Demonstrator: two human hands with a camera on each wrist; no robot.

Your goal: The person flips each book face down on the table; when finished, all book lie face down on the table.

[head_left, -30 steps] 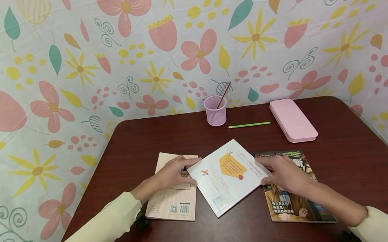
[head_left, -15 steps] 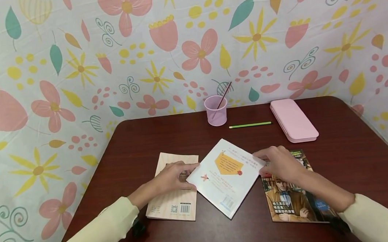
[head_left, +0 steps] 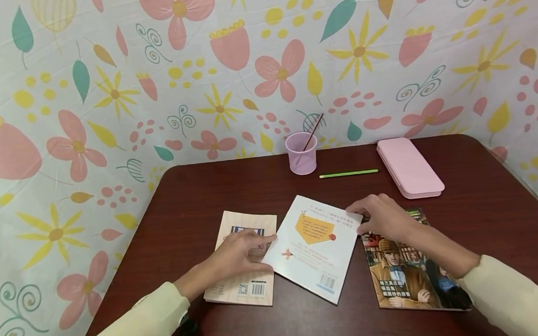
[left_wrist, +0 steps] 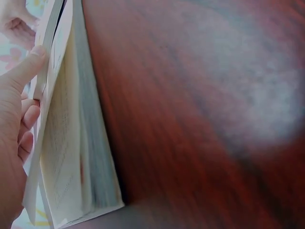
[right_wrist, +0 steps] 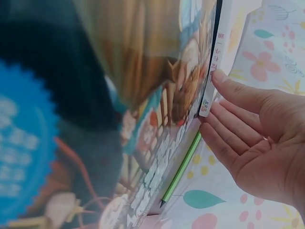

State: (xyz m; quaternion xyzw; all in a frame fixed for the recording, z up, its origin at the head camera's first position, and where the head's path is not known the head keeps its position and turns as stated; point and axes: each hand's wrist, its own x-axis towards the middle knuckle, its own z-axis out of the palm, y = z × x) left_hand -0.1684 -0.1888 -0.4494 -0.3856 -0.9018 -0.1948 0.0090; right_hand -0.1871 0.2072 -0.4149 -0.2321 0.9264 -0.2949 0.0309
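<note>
A white book (head_left: pixel 317 259) with an orange panel and a small bird on its cover lies at an angle in the middle of the head view. My left hand (head_left: pixel 232 258) pinches its left corner, over a peach-coloured book (head_left: pixel 236 289) with a barcode. Thumb and fingers of my right hand (head_left: pixel 386 220) hold the right corner, beside a book with a detective cover (head_left: pixel 400 278). In the right wrist view, my right thumb (right_wrist: pixel 233 88) rests on the white book's spine (right_wrist: pixel 215 57). The peach-coloured book's pages (left_wrist: pixel 62 157) stand slightly parted in the left wrist view.
Behind the books, a green pencil (head_left: pixel 349 173) lies on the dark wooden table (head_left: pixel 215 188). A lilac mesh cup (head_left: pixel 302 158) with a dark stick in it stands near the back edge. To the right is a pink pencil case (head_left: pixel 410 168). A flowered cloth (head_left: pixel 155 92) hangs behind.
The white book has turned counterclockwise in the head view. My right hand has moved a little away and left with its corner, uncovering more of the detective cover; my left hand has shifted slightly nearer.
</note>
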